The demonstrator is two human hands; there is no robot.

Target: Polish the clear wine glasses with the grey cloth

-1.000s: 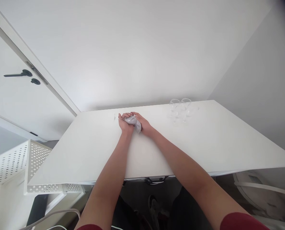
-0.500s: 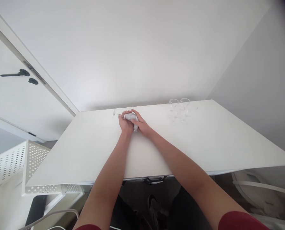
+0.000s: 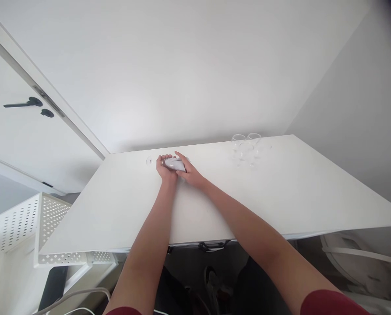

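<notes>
The left hand [image 3: 164, 169] grips a clear wine glass [image 3: 149, 160]; only its round foot shows. The right hand [image 3: 189, 174] pinches a small grey cloth [image 3: 174, 163] over the hidden bowl

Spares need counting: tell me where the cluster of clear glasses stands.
In the head view, the clear glasses stand at the far right of the white table, by the back wall, apart, to the right of the right hand.
</notes>
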